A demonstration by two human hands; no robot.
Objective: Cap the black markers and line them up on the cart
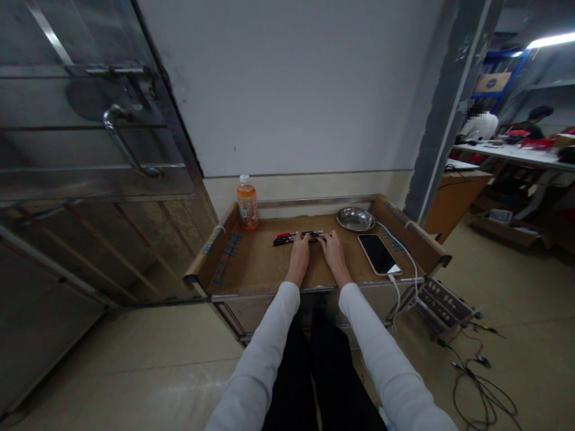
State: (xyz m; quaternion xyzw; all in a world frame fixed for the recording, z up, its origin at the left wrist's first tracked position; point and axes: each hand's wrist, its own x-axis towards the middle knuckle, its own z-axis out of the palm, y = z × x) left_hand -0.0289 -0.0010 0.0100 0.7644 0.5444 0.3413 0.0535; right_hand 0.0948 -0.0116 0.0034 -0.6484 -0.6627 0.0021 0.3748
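Observation:
A small bundle of dark pens point(281, 241), with a red one point(284, 234) among them, lies crosswise on the cardboard-lined top of a cart point(256, 263). My left hand point(300, 256) is closed with its fingertips on the middle of the bundle. At the right end, my right hand point(334, 254) has its fingers closed on the pens too. The fingers cover part of the bundle, so how many pens each hand grips is hidden.
An orange drink bottle point(247, 203) stands at the cart's back left corner. To the right are a shiny metal bowl point(356, 219) and a phone point(380, 254) with a white cable. Raised cardboard sides edge the cart. Cables point(476, 377) lie on the floor; people sit at a far table.

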